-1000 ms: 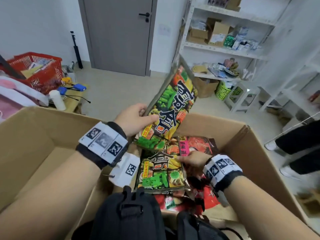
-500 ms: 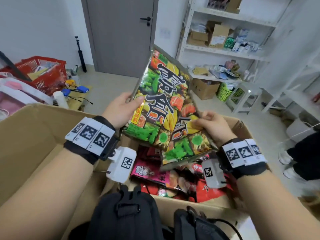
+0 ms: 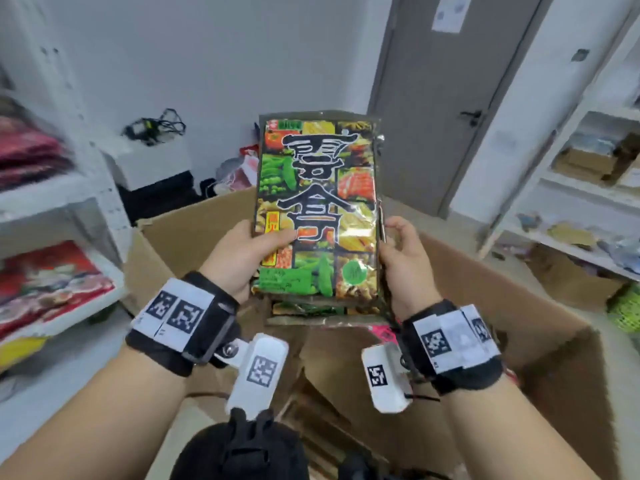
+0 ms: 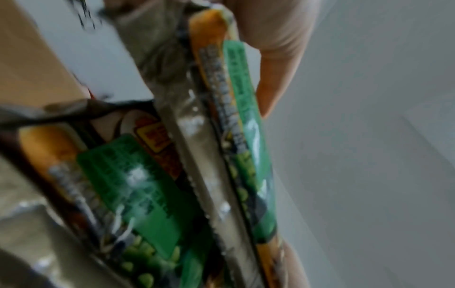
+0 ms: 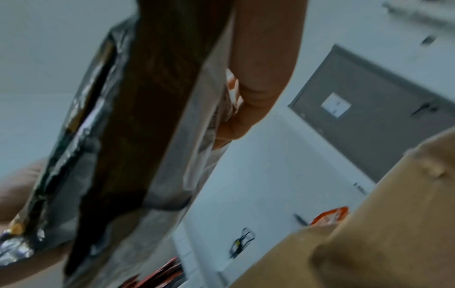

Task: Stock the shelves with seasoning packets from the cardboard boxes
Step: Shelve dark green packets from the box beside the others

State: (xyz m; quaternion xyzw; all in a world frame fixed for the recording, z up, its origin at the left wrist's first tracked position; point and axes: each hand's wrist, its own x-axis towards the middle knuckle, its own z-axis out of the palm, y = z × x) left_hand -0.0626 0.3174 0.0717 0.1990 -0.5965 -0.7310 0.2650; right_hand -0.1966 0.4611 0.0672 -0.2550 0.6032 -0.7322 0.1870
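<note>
I hold a stack of green seasoning packets [image 3: 317, 209] upright above the open cardboard box [image 3: 491, 299]. My left hand [image 3: 242, 251] grips the stack's left edge, thumb across the front. My right hand [image 3: 401, 254] grips the right edge with curled fingers. The left wrist view shows two packets [image 4: 216, 155] edge-on, one behind the other, with my thumb [image 4: 275, 74] on the front one. From the right wrist, the packets' silver back [image 5: 138, 120] appears with my fingers [image 5: 248, 109] behind it. A pink packet [image 3: 382, 332] peeks out in the box below.
A white shelf unit [image 3: 59, 199] at left holds red packets [image 3: 45, 289]. Another white shelf unit [image 3: 581, 188] at right carries small cardboard boxes and goods. A grey door [image 3: 446, 98] is behind, with cables and bags on the floor by the wall.
My view has turned left toward the left shelf. The two packets, held apart before, are now squared into one upright stack between both hands, lifted above the box.
</note>
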